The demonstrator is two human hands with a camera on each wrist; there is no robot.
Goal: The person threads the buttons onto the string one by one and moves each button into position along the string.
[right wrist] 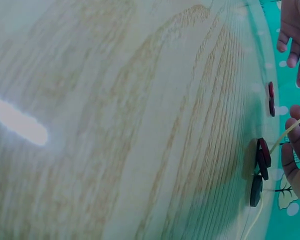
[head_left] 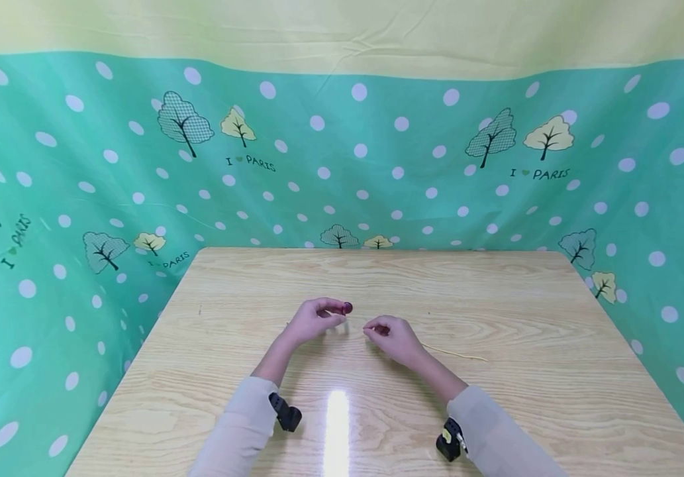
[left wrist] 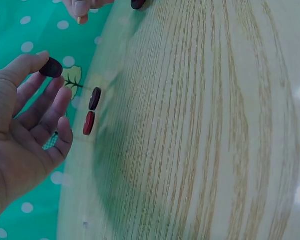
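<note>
Between thumb and index finger, my left hand (head_left: 312,322) holds up a flat, dark red bead (left wrist: 51,68), its other fingers loosely bent below. My right hand (head_left: 398,341), a short gap to the right, pinches a thin yellow cord (right wrist: 291,127) near its tip, which shows in the left wrist view. The cord's other end (head_left: 457,354) trails across the table. Close to the right hand, several dark flat beads (right wrist: 262,157) lie beside the cord; whether it runs through them I cannot tell.
Two more flat beads, a dark one (left wrist: 94,98) and a redder one (left wrist: 89,123), lie on the wooden table (head_left: 246,278) near the left hand. A green dotted curtain (head_left: 342,165) hangs along the table's back and sides.
</note>
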